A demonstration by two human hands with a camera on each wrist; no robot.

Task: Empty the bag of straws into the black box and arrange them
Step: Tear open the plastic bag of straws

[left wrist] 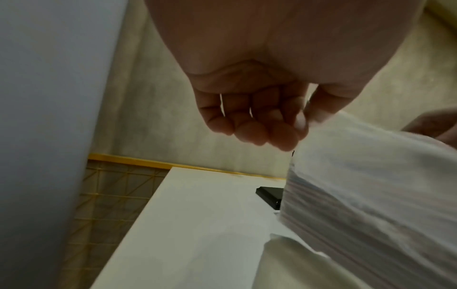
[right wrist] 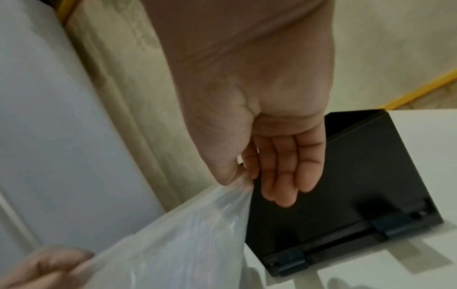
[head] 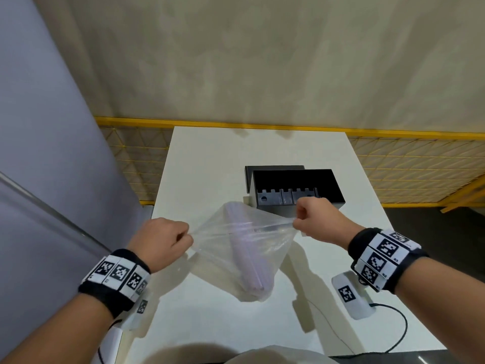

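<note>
Just in front of the black box (head: 294, 189), both hands pinch the bag (head: 244, 248): left hand (head: 164, 241) and right hand (head: 319, 219) stretch its mouth. Straws (head: 245, 252) remain inside. Uneven tipping may spill them onto the desk (head: 210, 158).

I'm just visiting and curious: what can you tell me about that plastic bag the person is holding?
The bag is thin, clear, crinkled plastic, held in the air above the white table, in front of the black box. The left hand and the right hand each pinch one side of its top and stretch it taut. A bundle of pale lilac straws lies slanted inside.
</note>
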